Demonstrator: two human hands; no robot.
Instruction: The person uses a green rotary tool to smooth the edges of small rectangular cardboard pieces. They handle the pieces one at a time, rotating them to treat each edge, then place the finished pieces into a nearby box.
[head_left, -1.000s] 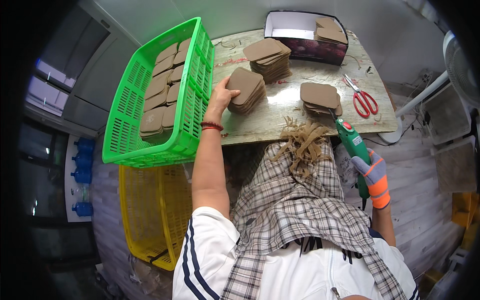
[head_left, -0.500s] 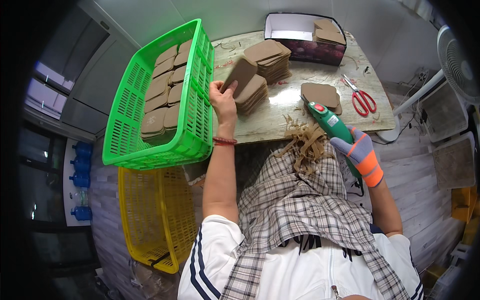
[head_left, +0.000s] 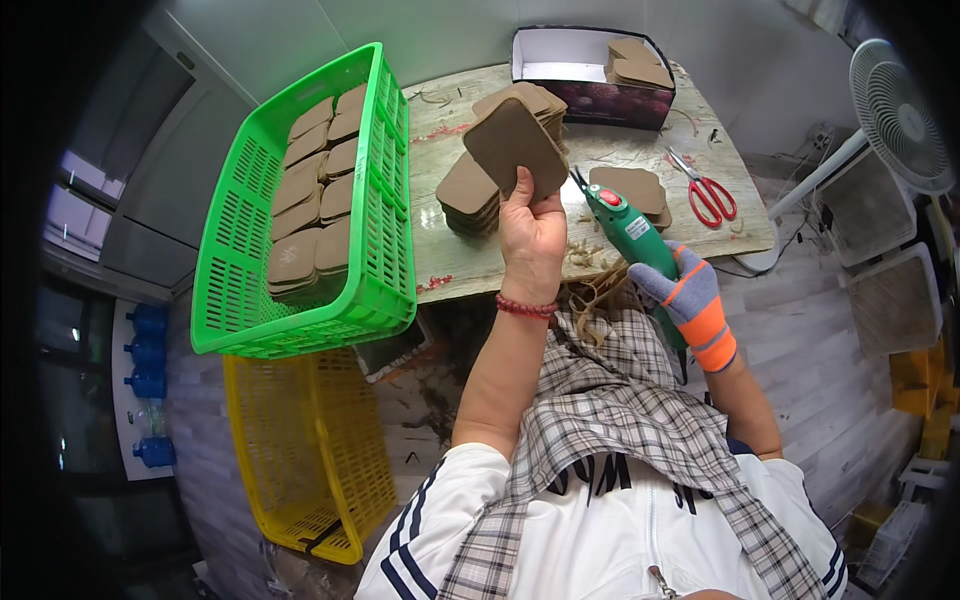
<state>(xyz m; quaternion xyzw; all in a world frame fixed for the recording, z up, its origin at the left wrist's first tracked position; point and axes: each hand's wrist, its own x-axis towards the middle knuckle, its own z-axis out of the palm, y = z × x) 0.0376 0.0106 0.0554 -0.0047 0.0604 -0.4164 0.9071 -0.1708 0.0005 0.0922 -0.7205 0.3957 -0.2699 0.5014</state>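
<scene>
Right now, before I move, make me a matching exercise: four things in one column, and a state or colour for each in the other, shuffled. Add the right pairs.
Things:
1. Left hand
2. Tool
3. Scissors
4. Box

States and colours:
A. Red-handled
B. Dark outside, white inside
C. Bare, holding up a brown piece
D. Green, gripped by the gloved right hand

Pairs: 1-C, 2-D, 3-A, 4-B

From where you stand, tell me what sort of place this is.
Probably a small workshop: a green handheld power tool in the gloved right hand, a green slatted plastic crate of brown rounded-corner pieces, and red-handled metal scissors on a worn pale tabletop.
</scene>
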